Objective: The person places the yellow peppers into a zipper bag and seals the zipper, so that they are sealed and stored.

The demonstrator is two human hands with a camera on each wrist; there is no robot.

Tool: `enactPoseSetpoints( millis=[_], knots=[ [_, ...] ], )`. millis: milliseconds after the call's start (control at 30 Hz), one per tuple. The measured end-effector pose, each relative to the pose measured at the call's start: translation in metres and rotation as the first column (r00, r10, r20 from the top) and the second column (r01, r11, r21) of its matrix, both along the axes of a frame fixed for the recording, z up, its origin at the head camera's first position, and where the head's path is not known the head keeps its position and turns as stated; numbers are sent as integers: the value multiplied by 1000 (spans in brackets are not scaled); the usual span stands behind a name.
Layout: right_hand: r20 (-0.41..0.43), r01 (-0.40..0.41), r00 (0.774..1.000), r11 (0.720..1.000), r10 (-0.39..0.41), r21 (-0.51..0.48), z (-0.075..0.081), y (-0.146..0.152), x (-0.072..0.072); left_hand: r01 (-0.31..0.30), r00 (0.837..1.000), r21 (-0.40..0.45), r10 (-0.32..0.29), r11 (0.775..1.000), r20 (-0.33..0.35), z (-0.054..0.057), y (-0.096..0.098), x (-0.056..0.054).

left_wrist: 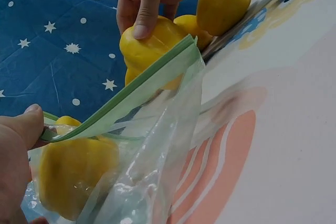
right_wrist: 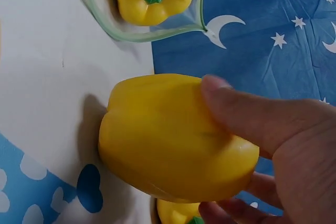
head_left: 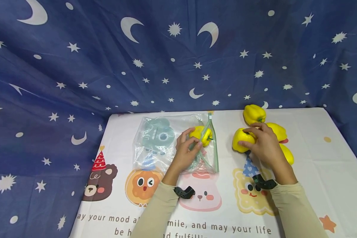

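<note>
A clear zip bag point(head_left: 166, 162) with a green seal lies flat on the table, its mouth facing right. Inside, close to that mouth, is a yellow bell pepper point(left_wrist: 76, 174). My left hand point(head_left: 185, 153) pinches the bag's green edge between thumb and fingers, and the left wrist view shows the mouth parted. To the right of the bag, my right hand point(head_left: 267, 147) grips another yellow bell pepper point(right_wrist: 168, 137), thumb on one side and fingers on the other. A shadow beside that pepper shows on the cloth; whether it touches the table I cannot tell.
Several more yellow bell peppers, including one at the back point(head_left: 254, 114) and one at the right point(head_left: 287, 154), lie around my right hand. The white tablecloth point(head_left: 315, 178) carries cartoon prints and lettering. A blue curtain point(head_left: 154, 49) with moons and stars hangs behind the table.
</note>
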State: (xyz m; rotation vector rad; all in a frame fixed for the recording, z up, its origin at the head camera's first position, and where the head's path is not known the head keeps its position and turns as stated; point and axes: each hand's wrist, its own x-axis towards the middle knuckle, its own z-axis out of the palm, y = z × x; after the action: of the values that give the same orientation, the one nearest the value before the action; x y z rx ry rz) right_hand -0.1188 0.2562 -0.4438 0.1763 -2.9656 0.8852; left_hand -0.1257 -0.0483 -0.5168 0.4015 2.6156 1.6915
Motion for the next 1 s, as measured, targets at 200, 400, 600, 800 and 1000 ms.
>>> enactPoseSetpoints(
  millis=[200,400,600,800,1000],
  knots=[
    [26,-12,1000,1000,11,16,-1,0,2,-12,998,-30,10,999,-65,6,2,0],
    [26,49,999,997,-48,-55,-6,-1,4,-29,992,-83,19,996,-123,8,3,1],
    [102,139,988,965,-118,-224,-10,-8,6,-22,993,-84,12,996,-114,8,3,2],
    [268,298,944,846,-192,-442,-18,-21,4,-21,994,-80,12,997,-110,10,3,2],
    [306,344,930,781,-205,-521,-28,-34,2,-16,995,-65,10,998,-99,10,3,3]
  ],
)
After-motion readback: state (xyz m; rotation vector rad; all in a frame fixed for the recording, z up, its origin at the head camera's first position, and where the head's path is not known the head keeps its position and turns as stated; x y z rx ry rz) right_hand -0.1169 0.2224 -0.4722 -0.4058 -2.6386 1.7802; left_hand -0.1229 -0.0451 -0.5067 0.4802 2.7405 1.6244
